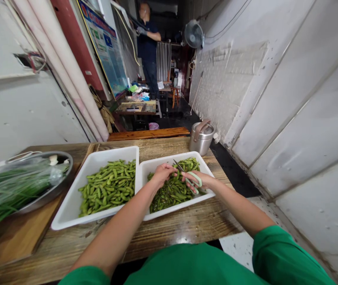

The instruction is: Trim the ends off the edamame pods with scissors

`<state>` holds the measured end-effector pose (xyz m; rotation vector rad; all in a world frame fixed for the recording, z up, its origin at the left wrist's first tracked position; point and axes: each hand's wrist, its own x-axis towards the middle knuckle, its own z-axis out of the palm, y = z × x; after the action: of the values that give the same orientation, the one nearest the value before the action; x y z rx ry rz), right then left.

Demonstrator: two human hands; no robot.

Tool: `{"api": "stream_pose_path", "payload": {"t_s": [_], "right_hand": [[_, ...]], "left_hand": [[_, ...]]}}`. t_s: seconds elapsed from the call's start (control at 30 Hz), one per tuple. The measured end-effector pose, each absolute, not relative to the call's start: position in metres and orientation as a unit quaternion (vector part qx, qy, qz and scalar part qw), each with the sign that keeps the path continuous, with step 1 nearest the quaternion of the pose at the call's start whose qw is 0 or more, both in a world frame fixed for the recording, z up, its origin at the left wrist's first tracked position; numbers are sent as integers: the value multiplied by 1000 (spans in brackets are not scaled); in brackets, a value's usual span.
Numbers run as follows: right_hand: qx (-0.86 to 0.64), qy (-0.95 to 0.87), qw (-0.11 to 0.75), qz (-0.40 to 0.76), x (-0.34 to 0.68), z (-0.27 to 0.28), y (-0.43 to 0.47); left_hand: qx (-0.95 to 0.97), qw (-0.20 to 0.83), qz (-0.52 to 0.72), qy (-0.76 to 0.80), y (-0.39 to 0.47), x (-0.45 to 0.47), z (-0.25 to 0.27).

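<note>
My right hand (200, 180) grips a pair of scissors (195, 180) with pale green handles, their dark blades parted and pointing toward my left hand (164, 173). The left fingers are pinched together close to the blade tips; what they hold is too small to make out, though it may be one pod. Both hands are over the right white tray (165, 211), which holds green edamame pods (176, 190), wet and darker toward the front. Beside it, the left white tray (68, 215) holds a heap of brighter green edamame pods (109, 186).
At the left, a metal basin (68, 158) holds long green stalks (11, 198) in plastic, above a wooden board (23, 241). A steel pot with a lid (201, 139) stands at the table's back right corner. A person (148, 47) stands farther back near a fan (194, 34).
</note>
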<state>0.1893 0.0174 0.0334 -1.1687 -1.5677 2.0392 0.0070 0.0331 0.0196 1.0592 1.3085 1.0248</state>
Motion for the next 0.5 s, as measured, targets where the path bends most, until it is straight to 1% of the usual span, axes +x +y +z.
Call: {"api": "stream_pose_path", "payload": {"t_s": [0.27,0.4,0.5], "right_hand": [[-426,-579,166,675,191,37,14],[-440,-594,182,649,192,36,13],[-445,-595,209,636,191,35,14]], "left_hand": [[469,558,419,542,28,10,24],[490,496,425,577,28,10,33],[484,409,465,618,25,-10,48]]}}
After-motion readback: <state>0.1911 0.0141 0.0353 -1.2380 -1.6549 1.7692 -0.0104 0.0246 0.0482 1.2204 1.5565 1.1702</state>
